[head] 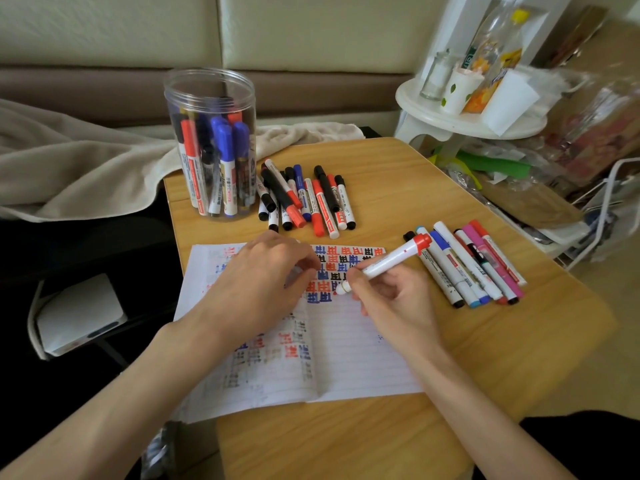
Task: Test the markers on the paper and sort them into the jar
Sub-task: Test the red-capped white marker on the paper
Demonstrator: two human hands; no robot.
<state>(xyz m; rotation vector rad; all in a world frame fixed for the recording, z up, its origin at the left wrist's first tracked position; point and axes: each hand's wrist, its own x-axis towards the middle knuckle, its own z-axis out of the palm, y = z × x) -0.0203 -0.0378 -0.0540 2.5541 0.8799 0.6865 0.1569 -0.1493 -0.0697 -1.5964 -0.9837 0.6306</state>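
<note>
Item one: right hand [388, 299], fingers and thumb curled round a white-barrelled marker with a red cap [389, 260]; I see the cap seated on the marker's far end and the tip down on the page, just beside the red and blue test marks. Item two: left hand [263, 278], lying on the lined white notebook paper [363, 351] with its fingers curled down onto the page; I cannot tell whether they pinch anything. The paper lies open on the near middle of the light wooden tabletop [381, 441], its upper part covered in rows of red, blue and black marks. Item three: tall clear plastic round jar [207, 95], lidless, upright at the far left corner of the tabletop, holding a bunch of upright red, blue and black markers [221, 161]. Item four: loose pile of red, black and blue markers [304, 199] lying just right of the jar, beyond the paper. Item five: row of mixed-colour markers [474, 268], side by side on the tabletop, right of the paper, near the held marker's cap. Surroundings: a beige blanket [69, 168] at left and a white round stand [415, 95] at far right carrying bottles and a cup.
</note>
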